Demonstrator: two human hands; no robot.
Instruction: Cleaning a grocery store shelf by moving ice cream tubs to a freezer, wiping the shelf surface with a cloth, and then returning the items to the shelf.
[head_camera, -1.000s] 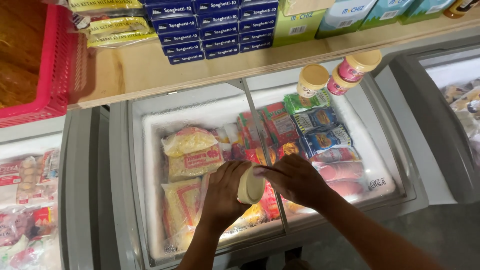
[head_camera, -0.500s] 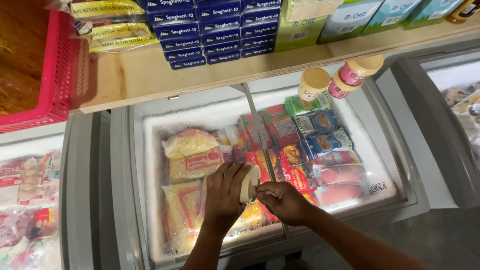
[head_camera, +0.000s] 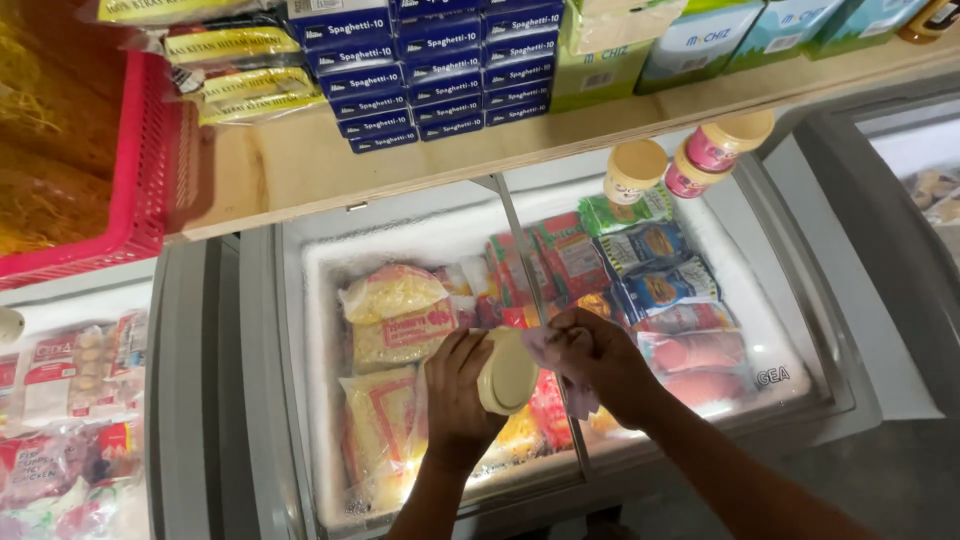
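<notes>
My left hand (head_camera: 458, 392) grips a round cream-coloured jar (head_camera: 508, 372) from the left and holds it on its side over the open chest freezer (head_camera: 300, 300). My right hand (head_camera: 603, 362) presses against the jar's right side. It is closed on a pale pink cloth (head_camera: 579, 402) that lies against the lid. Both hands hover above the freezer's middle glass rail (head_camera: 520, 250). Yellow frozen packs (head_camera: 395, 320) lie below my left hand, and red and blue packs (head_camera: 650, 285) beneath my right.
Three similar jars (head_camera: 637, 170) stand on the freezer's right glass lid near the back. A wooden shelf (head_camera: 300, 165) above carries blue pasta boxes (head_camera: 430, 70), green cartons and a red basket (head_camera: 150, 150). More freezers stand to the left (head_camera: 70, 400) and right (head_camera: 920, 170).
My right hand has slid around the jar, from on top, down below it, then back up to its right side. My left hand keeps hold of the jar in nearly the same place.
</notes>
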